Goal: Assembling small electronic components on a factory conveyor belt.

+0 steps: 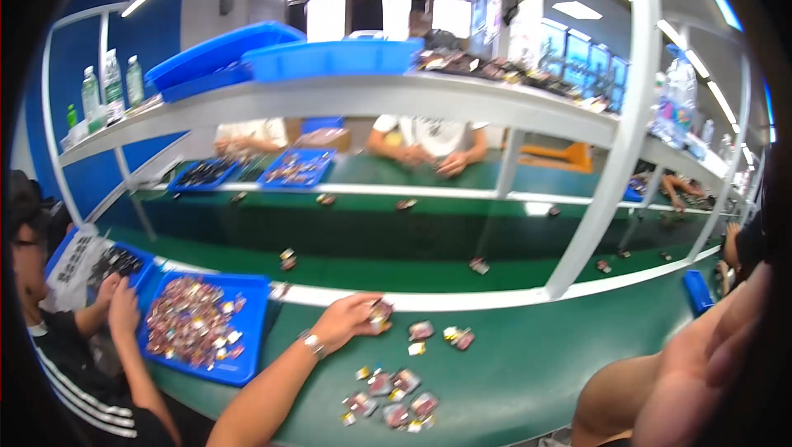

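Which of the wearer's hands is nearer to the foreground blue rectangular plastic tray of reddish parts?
Left. The left hand is to the tray's right; the right hand is much farther away, toward the picture's right edge.

On your left wrist you wear a silver-coloured band [313, 344], which shines like metal and goes across the wrist as a narrow strip. It is too small here to tell if it is a watch or a bracelet. Your left hand [342, 323] is bare, and your left forearm [268, 389] is also bare down to the lower edge, widening smoothly from the wrist. Your right hand [701, 364] is bare too; its outline is large, rounded and blurred.
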Action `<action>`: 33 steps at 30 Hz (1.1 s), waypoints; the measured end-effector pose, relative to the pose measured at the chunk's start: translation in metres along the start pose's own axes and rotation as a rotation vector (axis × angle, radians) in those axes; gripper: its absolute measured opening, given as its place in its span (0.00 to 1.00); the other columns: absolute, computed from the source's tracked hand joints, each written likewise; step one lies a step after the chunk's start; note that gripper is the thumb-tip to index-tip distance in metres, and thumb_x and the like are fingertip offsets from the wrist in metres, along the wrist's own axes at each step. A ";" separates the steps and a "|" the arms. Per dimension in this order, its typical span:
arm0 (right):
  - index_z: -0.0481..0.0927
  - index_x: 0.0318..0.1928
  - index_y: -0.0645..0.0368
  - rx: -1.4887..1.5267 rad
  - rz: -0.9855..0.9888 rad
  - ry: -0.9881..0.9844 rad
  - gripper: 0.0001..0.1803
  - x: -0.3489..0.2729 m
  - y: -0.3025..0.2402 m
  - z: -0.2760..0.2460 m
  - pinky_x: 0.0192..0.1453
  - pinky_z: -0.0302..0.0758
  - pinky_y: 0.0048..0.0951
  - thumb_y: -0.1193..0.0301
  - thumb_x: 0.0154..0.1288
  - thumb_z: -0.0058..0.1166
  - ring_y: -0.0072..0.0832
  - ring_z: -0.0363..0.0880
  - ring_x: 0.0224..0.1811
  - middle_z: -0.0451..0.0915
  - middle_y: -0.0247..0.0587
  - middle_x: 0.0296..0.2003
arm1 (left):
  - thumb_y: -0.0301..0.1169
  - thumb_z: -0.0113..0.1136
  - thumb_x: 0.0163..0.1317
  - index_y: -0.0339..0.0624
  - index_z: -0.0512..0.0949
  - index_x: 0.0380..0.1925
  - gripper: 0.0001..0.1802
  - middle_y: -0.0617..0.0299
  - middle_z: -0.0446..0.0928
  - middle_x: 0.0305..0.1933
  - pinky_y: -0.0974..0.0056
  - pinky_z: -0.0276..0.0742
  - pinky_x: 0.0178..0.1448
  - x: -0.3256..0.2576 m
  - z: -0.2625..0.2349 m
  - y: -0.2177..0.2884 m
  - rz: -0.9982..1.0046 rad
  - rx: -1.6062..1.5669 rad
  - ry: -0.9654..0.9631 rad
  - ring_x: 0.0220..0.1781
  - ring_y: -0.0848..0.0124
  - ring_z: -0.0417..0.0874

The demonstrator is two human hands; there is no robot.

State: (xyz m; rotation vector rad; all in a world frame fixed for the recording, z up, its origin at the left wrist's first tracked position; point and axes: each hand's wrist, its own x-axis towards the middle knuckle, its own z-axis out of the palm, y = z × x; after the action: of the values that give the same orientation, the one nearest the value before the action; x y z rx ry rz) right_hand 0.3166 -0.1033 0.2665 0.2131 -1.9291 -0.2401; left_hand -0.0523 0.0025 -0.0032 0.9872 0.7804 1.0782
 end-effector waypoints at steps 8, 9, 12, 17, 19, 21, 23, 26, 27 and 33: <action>0.73 0.41 0.65 -0.093 -0.041 0.106 0.20 -0.005 -0.015 -0.005 0.34 0.65 0.22 0.59 0.61 0.59 0.25 0.70 0.32 0.73 0.39 0.32 | 0.27 0.48 0.70 0.38 0.61 0.66 0.25 0.51 0.73 0.60 0.54 0.79 0.59 0.005 0.013 0.005 -0.031 0.017 -0.013 0.58 0.51 0.79; 0.73 0.40 0.65 -0.074 -0.033 0.128 0.20 -0.018 -0.020 -0.015 0.34 0.65 0.22 0.59 0.62 0.59 0.25 0.70 0.32 0.73 0.39 0.31 | 0.27 0.49 0.70 0.39 0.61 0.66 0.25 0.51 0.72 0.60 0.54 0.78 0.59 0.013 0.016 0.004 -0.033 0.014 -0.019 0.58 0.51 0.79; 0.74 0.39 0.64 -0.016 0.061 0.210 0.18 0.006 -0.015 0.020 0.34 0.65 0.22 0.61 0.63 0.58 0.25 0.70 0.31 0.73 0.39 0.31 | 0.25 0.49 0.69 0.41 0.59 0.67 0.27 0.52 0.72 0.59 0.53 0.78 0.61 0.013 0.024 0.014 0.030 -0.009 -0.055 0.58 0.50 0.78; 0.79 0.41 0.66 -0.034 0.460 0.322 0.11 -0.039 0.041 0.128 0.28 0.70 0.24 0.83 0.55 0.57 0.24 0.75 0.23 0.77 0.41 0.25 | 0.23 0.51 0.67 0.39 0.59 0.66 0.27 0.53 0.71 0.59 0.53 0.78 0.62 0.011 0.012 0.009 0.105 -0.077 -0.030 0.60 0.52 0.77; 0.81 0.43 0.58 -0.025 0.797 0.043 0.13 -0.078 0.062 0.172 0.32 0.75 0.29 0.81 0.56 0.59 0.32 0.78 0.28 0.79 0.41 0.32 | 0.22 0.52 0.66 0.39 0.62 0.64 0.26 0.56 0.71 0.60 0.54 0.78 0.62 0.015 0.019 0.002 0.095 -0.077 -0.068 0.60 0.60 0.76; 0.81 0.43 0.56 -0.094 0.849 -0.143 0.12 -0.144 0.077 0.214 0.42 0.77 0.35 0.75 0.55 0.61 0.39 0.78 0.40 0.77 0.41 0.37 | 0.20 0.52 0.66 0.40 0.62 0.63 0.25 0.57 0.71 0.60 0.55 0.78 0.62 0.013 0.025 -0.002 0.092 -0.094 -0.063 0.60 0.64 0.76; 0.80 0.46 0.55 -0.154 0.890 -0.279 0.14 -0.179 0.072 0.242 0.43 0.78 0.36 0.68 0.58 0.60 0.38 0.78 0.43 0.76 0.40 0.40 | 0.19 0.50 0.67 0.40 0.62 0.63 0.24 0.57 0.71 0.60 0.55 0.77 0.63 0.008 0.027 -0.002 0.087 -0.065 -0.020 0.60 0.65 0.76; 0.80 0.47 0.55 -0.186 0.870 -0.309 0.15 -0.193 0.068 0.251 0.43 0.79 0.36 0.68 0.59 0.59 0.37 0.78 0.43 0.77 0.38 0.43 | 0.18 0.49 0.67 0.40 0.62 0.62 0.23 0.56 0.72 0.59 0.56 0.77 0.63 0.009 0.025 -0.005 0.090 -0.073 -0.012 0.60 0.66 0.76; 0.80 0.48 0.55 -0.209 0.821 -0.326 0.15 -0.197 0.069 0.251 0.43 0.79 0.35 0.68 0.60 0.59 0.36 0.79 0.43 0.78 0.37 0.44 | 0.18 0.47 0.67 0.40 0.63 0.61 0.22 0.56 0.72 0.59 0.59 0.78 0.63 0.009 0.026 -0.004 0.094 -0.056 0.003 0.59 0.67 0.77; 0.81 0.44 0.54 -0.307 0.655 -0.388 0.14 -0.204 0.072 0.245 0.41 0.80 0.31 0.70 0.56 0.61 0.33 0.80 0.43 0.80 0.37 0.44 | 0.17 0.45 0.67 0.38 0.66 0.58 0.19 0.56 0.73 0.56 0.61 0.79 0.62 0.010 0.030 -0.001 0.085 -0.023 0.055 0.57 0.68 0.77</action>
State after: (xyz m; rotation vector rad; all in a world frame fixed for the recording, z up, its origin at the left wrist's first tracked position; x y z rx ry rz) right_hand 0.1588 0.0359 0.0157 -0.7082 -2.1942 -0.1379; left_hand -0.0222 0.0045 0.0068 0.9814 0.7743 1.1890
